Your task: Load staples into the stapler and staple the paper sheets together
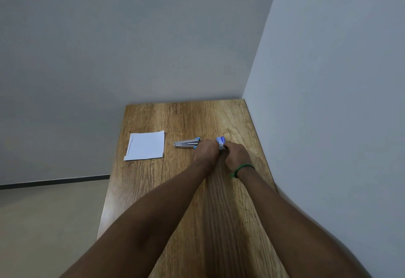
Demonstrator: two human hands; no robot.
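Observation:
A small blue and white staple box [221, 141] sits between my two hands, partly hidden by the fingers. My left hand [206, 151] and my right hand [237, 153] both close on it just above the wooden table [197, 201]. A grey stapler with blue ends [187, 143] lies on its side on the table just left of my left hand, untouched. Farther left lies a stack of white paper sheets [145, 148], flat on the tabletop.
The table stands in a corner, with a white wall [328, 102] close along its right edge and another behind its far edge. The table's left edge drops to a beige floor [48, 223]. A green band circles my right wrist [242, 169].

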